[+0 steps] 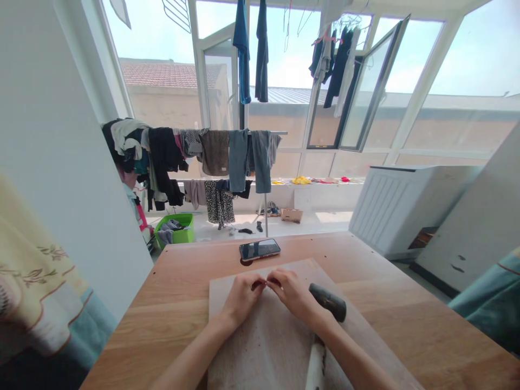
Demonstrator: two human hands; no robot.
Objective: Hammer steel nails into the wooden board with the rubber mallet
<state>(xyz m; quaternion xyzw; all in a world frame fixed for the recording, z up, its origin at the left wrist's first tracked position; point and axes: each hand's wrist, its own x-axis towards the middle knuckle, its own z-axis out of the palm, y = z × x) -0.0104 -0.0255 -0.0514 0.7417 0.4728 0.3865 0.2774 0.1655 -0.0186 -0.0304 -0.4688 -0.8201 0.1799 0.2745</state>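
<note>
My left hand (242,295) and my right hand (287,290) meet above the far part of a pale wooden board (260,352). Thumb and forefinger of each hand are pinched together, the tips nearly touching. Something tiny may be between them, but it is too small to name. Beside my right forearm lies a mallet with a black head (328,302); its light handle (315,368) runs toward me, partly hidden under that forearm.
A phone (260,249) lies on the wooden table (170,303) beyond the board. Past the table are a laundry rack (280,132) hung with clothes, a green basket (184,234) and a white ribbed cabinet-like box (382,211). Curtains hang at both sides.
</note>
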